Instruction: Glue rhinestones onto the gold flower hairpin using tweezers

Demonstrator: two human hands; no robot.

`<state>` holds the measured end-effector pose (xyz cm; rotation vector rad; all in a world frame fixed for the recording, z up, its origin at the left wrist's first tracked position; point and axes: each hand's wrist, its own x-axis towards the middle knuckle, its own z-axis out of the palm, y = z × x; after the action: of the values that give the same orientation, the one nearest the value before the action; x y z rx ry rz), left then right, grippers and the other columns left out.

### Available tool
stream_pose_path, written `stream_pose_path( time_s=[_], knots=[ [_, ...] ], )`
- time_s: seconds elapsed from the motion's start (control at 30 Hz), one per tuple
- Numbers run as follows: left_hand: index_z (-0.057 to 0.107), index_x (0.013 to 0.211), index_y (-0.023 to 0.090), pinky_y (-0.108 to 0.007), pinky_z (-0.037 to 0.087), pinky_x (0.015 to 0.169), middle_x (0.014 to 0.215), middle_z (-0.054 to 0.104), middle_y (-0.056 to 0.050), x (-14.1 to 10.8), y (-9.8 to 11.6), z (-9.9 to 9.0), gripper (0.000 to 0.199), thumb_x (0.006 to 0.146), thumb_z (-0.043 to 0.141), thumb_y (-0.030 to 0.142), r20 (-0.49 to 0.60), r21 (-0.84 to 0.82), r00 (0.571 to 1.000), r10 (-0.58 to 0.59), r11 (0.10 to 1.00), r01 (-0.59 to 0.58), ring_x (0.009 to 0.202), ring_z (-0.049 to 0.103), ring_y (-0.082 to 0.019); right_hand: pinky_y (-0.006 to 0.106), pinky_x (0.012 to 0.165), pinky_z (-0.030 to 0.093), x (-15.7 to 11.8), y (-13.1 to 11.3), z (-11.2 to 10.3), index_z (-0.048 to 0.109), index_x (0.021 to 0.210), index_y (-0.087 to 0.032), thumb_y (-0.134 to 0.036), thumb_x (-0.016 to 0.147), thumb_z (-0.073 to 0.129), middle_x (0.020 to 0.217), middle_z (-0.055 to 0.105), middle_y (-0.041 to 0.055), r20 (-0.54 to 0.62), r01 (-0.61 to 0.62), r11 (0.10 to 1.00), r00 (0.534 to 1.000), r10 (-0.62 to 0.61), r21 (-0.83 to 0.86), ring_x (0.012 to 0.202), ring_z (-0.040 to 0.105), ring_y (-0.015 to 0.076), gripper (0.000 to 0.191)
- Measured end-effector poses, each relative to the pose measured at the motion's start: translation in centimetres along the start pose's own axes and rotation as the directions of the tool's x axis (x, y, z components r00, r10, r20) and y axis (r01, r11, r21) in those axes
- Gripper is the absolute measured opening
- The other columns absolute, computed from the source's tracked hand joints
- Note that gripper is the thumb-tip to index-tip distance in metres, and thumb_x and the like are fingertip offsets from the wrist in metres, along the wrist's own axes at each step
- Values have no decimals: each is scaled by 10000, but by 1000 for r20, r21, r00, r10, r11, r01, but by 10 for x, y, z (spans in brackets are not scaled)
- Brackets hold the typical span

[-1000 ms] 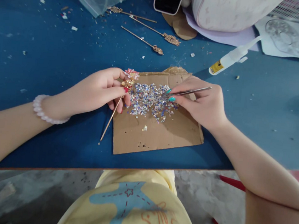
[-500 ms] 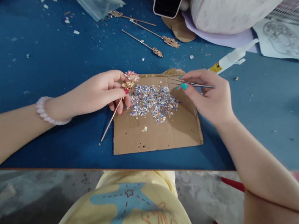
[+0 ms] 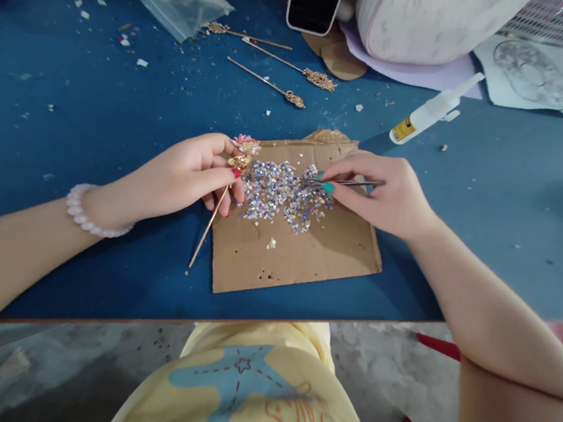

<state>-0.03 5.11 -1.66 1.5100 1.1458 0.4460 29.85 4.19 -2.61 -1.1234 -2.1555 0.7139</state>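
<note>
My left hand (image 3: 190, 171) is closed around a gold hairpin (image 3: 209, 227) near its ornamented head, where a pink flower (image 3: 247, 143) sits above gold metalwork. The pin's thin shaft slants down over the cardboard's left edge. My right hand (image 3: 381, 194) pinches metal tweezers (image 3: 359, 182), their tips down in a pile of small shiny blue, silver and pinkish rhinestones (image 3: 268, 189). The pile rests on a piece of brown cardboard (image 3: 296, 266). A small pale star-like piece (image 3: 271, 243) lies apart from it, lower on the cardboard.
A white glue bottle (image 3: 419, 121) lies beyond my right hand. Several gold hairpins (image 3: 269, 83), a plastic bag (image 3: 177, 2), a phone (image 3: 314, 3), a pale pouch (image 3: 432, 22) and a printed sheet (image 3: 537, 77) are farther back on the blue table (image 3: 136, 102).
My right hand has moved left and slightly down, bringing the tweezers' tips from the cardboard's upper right into the rhinestones. The glue bottle's base has come into view. My left hand stays nearly still.
</note>
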Motion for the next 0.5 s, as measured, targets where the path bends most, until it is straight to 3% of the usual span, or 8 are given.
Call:
stream_pose_path(
  time_s=[0.33,0.5],
  knots=[
    [552,996,208,-198,484,499,757,726,10,0,1,0,40,967,525,200,6,6,1000,-19,1000,19,542,654,-91,333,731,586,0,-2,-14,732,897,-240,-188,868,671,833,750,19,105,170,984,979,-175,51,771,687,158,85],
    [549,990,213,-193,488,508,761,724,17,-1,1,0,50,973,514,180,10,10,999,-31,999,31,546,656,-86,345,762,585,0,-1,-14,739,910,-235,-207,886,663,862,761,26,162,181,980,968,-192,77,781,695,158,85]
  ],
)
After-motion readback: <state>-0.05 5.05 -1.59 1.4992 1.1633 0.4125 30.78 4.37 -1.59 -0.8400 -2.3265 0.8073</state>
